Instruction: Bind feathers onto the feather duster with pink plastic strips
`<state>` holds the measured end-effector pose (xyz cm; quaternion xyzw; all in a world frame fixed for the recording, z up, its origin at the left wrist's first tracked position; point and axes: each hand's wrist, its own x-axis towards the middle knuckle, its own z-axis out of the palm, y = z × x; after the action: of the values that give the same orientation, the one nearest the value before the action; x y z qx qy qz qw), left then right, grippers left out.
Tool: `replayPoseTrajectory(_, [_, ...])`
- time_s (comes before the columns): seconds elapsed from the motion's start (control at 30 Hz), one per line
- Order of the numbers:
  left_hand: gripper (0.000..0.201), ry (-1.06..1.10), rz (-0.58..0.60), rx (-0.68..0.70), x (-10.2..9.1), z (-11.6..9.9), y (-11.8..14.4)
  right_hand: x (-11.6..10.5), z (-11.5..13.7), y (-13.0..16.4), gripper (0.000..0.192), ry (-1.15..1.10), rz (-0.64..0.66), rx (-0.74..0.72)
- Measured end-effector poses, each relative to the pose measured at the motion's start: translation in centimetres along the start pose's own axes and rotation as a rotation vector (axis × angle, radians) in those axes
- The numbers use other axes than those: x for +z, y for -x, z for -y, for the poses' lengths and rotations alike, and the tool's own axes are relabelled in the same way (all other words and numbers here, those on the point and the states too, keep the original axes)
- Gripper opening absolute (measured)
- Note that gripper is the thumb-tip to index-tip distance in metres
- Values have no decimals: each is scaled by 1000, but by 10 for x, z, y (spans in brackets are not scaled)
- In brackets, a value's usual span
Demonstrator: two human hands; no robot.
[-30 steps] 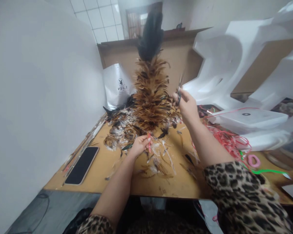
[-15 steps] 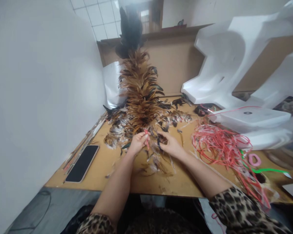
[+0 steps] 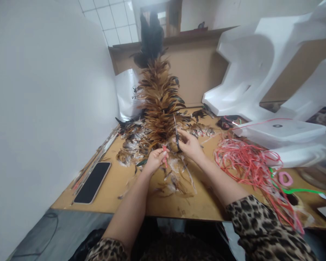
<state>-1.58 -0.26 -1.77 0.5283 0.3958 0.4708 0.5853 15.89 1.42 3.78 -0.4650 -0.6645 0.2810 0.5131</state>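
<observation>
A tall feather duster (image 3: 157,101), brown with a black tip, stands upright over the wooden table (image 3: 119,188). My left hand (image 3: 155,160) grips its base, where a red band wraps the stem. My right hand (image 3: 188,144) holds small scissors (image 3: 176,133), blades pointing up, close beside the duster's lower feathers. Loose feather trimmings (image 3: 176,179) lie scattered on the table around and below both hands.
A black phone (image 3: 92,182) lies at the table's left edge. A tangle of red cord (image 3: 247,165) spreads to the right, with white foam blocks (image 3: 260,69) behind it. A white bag (image 3: 128,95) leans at the back. A white wall closes the left side.
My right hand dropped from up high to the table among the trimmings, then rose slightly with the scissors beside the duster's base. The duster swayed left and back.
</observation>
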Motion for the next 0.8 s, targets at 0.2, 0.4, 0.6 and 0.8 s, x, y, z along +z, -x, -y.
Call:
replayPoseTrajectory(0.2, [42,9,10,9,1,1,0,-8,7,-3,54,79,-24,9])
replayPoseTrajectory(0.4, [42,-17,8,-3,0,2,1,-11,21,-9,52,39,-87,19])
replayPoseTrajectory(0.6, [42,-1,20,-4,-2,3,0,-18,34,-16,51,54,-104,47])
replayPoseTrajectory(0.8, [41,0,33,-6,-1,3,-1,-22,34,-23,54,78,-132,19])
